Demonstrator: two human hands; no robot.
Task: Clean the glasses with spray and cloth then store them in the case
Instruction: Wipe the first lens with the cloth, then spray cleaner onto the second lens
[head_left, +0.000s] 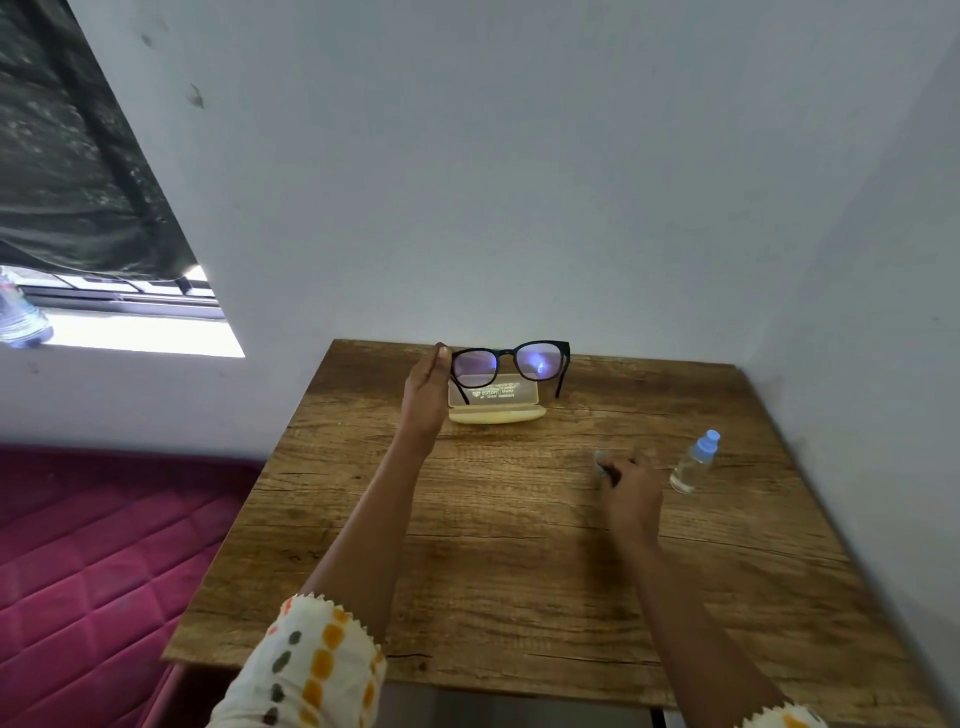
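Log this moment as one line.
left hand: holds glasses near open case | right hand: grips cloth on table | spray bottle: standing, untouched

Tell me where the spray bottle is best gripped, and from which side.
Probably round the clear body of the spray bottle, below the blue cap, from its left, where the right hand lies. It stands free on the table, slim enough to wrap. That hand holds the cloth.

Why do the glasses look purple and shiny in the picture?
In the head view, the lenses of the glasses throw back purple glare, with a bright spot on the image-right lens; the window sill is washed out white; the right hand looks slightly blurred; the wide lens slants the walls.
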